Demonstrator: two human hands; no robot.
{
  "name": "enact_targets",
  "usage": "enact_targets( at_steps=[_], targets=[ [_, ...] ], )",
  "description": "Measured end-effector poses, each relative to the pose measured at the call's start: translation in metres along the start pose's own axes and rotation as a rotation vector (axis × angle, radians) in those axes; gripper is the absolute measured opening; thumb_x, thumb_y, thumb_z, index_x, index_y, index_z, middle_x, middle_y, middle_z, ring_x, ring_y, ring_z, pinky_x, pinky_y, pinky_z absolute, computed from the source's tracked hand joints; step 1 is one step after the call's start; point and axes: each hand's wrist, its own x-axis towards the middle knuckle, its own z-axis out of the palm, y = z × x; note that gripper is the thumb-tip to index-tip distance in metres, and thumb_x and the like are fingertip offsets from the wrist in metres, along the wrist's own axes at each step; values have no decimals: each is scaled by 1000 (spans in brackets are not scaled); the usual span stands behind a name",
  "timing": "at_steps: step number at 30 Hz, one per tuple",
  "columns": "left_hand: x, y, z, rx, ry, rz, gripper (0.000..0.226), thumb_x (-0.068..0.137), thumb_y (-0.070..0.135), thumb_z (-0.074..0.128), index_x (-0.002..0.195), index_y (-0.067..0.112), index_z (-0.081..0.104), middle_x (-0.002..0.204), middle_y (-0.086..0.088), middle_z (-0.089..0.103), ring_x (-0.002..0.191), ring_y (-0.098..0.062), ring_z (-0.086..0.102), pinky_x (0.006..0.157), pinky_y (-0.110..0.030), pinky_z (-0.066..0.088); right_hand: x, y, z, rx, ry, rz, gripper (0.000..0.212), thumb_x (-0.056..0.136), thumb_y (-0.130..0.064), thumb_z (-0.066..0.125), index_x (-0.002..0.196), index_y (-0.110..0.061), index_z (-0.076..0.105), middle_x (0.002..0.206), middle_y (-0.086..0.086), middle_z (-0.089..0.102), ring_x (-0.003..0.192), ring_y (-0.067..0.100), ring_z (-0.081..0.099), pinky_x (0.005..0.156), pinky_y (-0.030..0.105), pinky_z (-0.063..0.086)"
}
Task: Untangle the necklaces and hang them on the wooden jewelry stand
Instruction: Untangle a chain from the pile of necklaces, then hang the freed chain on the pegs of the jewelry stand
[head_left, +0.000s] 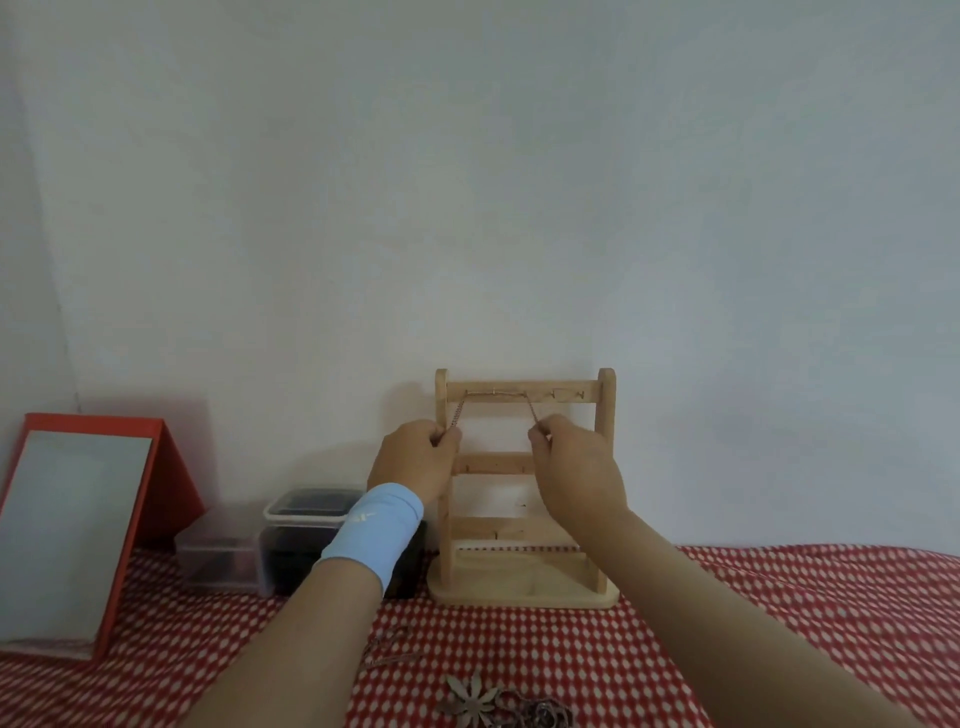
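Flower pendant (470, 701) with a tangled chain heap (540, 714) lies on the red-checked bench (753, 623), in front of the wooden jewelry stand (605, 467); another loose chain (387, 649) front-left of the stand. Thin pinkish necklace (456, 413) draped over hooks on the stand's top bar, a strand slanting down each side. Left hand (415, 460), blue wristband (376, 535) on the wrist, pinches the left strand with fingers curled; right hand (576, 467) pinches the right strand likewise. Both hands in front of the stand's upper half. Red-framed mirror (78, 530) and plastic boxes (306, 540) left of the stand
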Motion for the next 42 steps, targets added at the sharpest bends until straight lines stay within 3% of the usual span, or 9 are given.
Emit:
enact_targets(
  at_steps=[4, 14, 17, 22, 25, 30, 33, 38, 42],
  targets=[
    [-7, -4, 5, -4, -98, -5, 35, 96, 34, 47, 76, 16, 69, 71, 3, 73, 61, -25, 71, 79, -40, 58, -1, 4, 6, 158, -141, 123, 30, 103, -33, 47, 89, -16, 67, 78, -1, 72, 68, 17, 65, 73, 41, 58],
    [-25, -39, -6, 150, -327, -63, 26, 96, 31, 48, 88, 15, 67, 81, -1, 74, 58, -16, 67, 59, -31, 55, -5, -5, -1, 88, -450, 325, 33, 99, -26, 45, 113, -1, 61, 64, -4, 76, 45, 11, 57, 53, 24, 50],
    [-34, -64, -9, 298, -491, -100, 26, 96, 31, 52, 97, 13, 71, 98, -5, 74, 81, -19, 68, 78, -34, 58, -20, -9, 8, 73, -650, 374, 32, 99, -25, 47, 115, 2, 55, 68, 4, 77, 41, 14, 56, 45, 22, 43],
    [-54, -93, -14, 523, -591, -155, 42, 86, 39, 66, 123, 19, 64, 127, 1, 62, 112, -18, 59, 99, -30, 46, -47, -16, 45, 35, -876, 37, 24, 100, -35, 58, 109, -18, 73, 86, -4, 78, 65, 8, 69, 57, 20, 49],
    [-67, -109, -13, 646, -669, -222, 53, 79, 51, 71, 117, 15, 66, 118, -3, 66, 104, -19, 62, 91, -31, 51, -60, -27, 69, 35, -894, -93, 19, 97, -29, 62, 106, -23, 78, 101, -9, 73, 87, 3, 64, 72, 16, 46],
    [-66, -123, -11, 561, -653, -229, 30, 86, 36, 69, 63, 18, 60, 78, -3, 62, 80, -18, 61, 74, -27, 49, -77, -34, 101, -7, -970, -237, 35, 90, -29, 73, 125, -23, 72, 123, -3, 70, 110, 14, 63, 93, 28, 48],
    [-65, -122, -13, 473, -676, -191, 29, 89, 38, 63, 66, 21, 63, 79, -3, 63, 79, -18, 61, 76, -29, 49, -80, -31, 108, -40, -976, -265, 44, 90, -26, 73, 133, -19, 66, 128, 1, 67, 112, 17, 61, 95, 28, 48],
    [-61, -107, -16, 220, -686, -109, 23, 96, 30, 57, 84, 18, 73, 94, -4, 75, 86, -16, 70, 81, -26, 55, -71, -16, 98, 58, -782, -215, 22, 93, -22, 68, 113, -20, 77, 108, -4, 73, 89, 5, 60, 78, 15, 45],
    [-52, -79, -13, 16, -623, -110, 26, 99, 28, 54, 86, 14, 70, 85, -5, 75, 77, -17, 71, 76, -26, 56, -60, 1, 81, 260, -719, -93, 16, 92, -28, 65, 102, -24, 76, 101, -8, 74, 91, 6, 66, 79, 23, 52]
  ],
)
